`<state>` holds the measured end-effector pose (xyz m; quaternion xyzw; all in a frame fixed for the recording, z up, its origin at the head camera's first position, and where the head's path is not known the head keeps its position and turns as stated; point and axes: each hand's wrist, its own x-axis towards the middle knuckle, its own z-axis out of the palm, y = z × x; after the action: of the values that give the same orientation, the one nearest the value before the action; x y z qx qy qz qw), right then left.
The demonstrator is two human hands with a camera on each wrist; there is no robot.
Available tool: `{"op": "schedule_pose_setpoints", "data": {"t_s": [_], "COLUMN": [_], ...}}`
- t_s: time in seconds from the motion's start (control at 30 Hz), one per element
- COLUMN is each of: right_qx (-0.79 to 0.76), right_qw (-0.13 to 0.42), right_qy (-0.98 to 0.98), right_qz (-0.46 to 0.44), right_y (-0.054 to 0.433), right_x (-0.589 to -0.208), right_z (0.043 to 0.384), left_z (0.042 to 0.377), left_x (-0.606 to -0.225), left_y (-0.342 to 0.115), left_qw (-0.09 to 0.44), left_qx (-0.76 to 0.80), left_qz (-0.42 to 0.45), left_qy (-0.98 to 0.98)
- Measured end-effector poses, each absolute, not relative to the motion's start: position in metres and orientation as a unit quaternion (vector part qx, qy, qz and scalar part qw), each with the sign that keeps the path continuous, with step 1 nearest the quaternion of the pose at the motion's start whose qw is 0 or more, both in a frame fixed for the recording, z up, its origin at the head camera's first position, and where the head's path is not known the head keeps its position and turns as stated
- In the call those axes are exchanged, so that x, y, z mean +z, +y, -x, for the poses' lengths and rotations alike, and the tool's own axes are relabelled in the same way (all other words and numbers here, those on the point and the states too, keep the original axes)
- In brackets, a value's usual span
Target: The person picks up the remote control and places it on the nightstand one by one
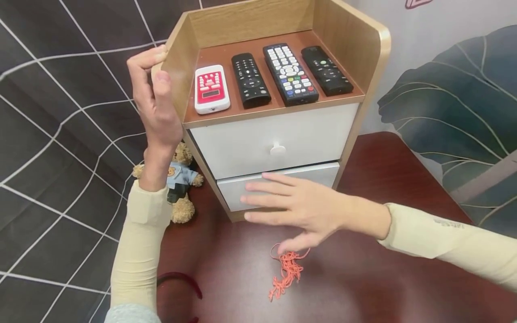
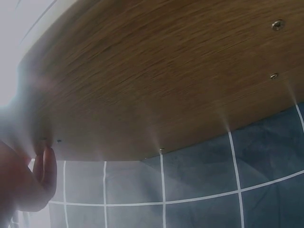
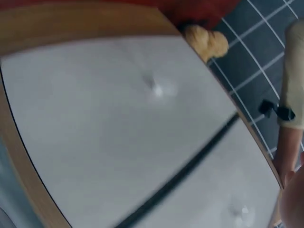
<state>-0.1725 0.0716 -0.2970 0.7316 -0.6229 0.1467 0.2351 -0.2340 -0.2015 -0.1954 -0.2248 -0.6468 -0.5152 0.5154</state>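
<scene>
A small wooden cabinet (image 1: 278, 112) with two white drawers stands on a dark red table. My left hand (image 1: 155, 96) grips the front edge of its left side panel (image 2: 142, 80), thumb towards me and fingers at the outer face. My right hand (image 1: 299, 208) is held with spread, straight fingers in front of the lower drawer (image 1: 232, 195), hiding much of it, and holds nothing. The upper drawer (image 1: 234, 148) has a round white knob (image 1: 277, 149). A dark gap (image 3: 175, 180) runs between the drawer fronts in the right wrist view.
On the cabinet top lie a white and red remote (image 1: 212, 89) and three black remotes, one (image 1: 290, 74) with coloured buttons. A teddy bear (image 1: 181, 179) sits left of the cabinet. Tangled orange string (image 1: 288, 271) and a dark red band (image 1: 186, 278) lie on the table (image 1: 343, 287).
</scene>
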Motion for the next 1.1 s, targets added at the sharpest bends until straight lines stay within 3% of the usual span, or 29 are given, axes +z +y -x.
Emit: {"op": "schedule_pose_setpoints", "data": {"t_s": [0.43,1.1], "right_qx": [0.094,0.14], "right_qw": [0.217,0.318], "right_qy": [-0.638,-0.743], "right_qz": [-0.733,-0.572], "right_y": [0.115,0.251], "right_x": [-0.381,-0.441], "right_z": [0.163,0.205], "left_z": [0.238,0.207], "left_x": [-0.195,-0.204], "left_y": [-0.203,-0.239], "left_qw": [0.508,0.447], "left_qx": [-0.519,-0.468], "left_qz": [0.229,0.212], "left_qy": [-0.648,-0.733]}}
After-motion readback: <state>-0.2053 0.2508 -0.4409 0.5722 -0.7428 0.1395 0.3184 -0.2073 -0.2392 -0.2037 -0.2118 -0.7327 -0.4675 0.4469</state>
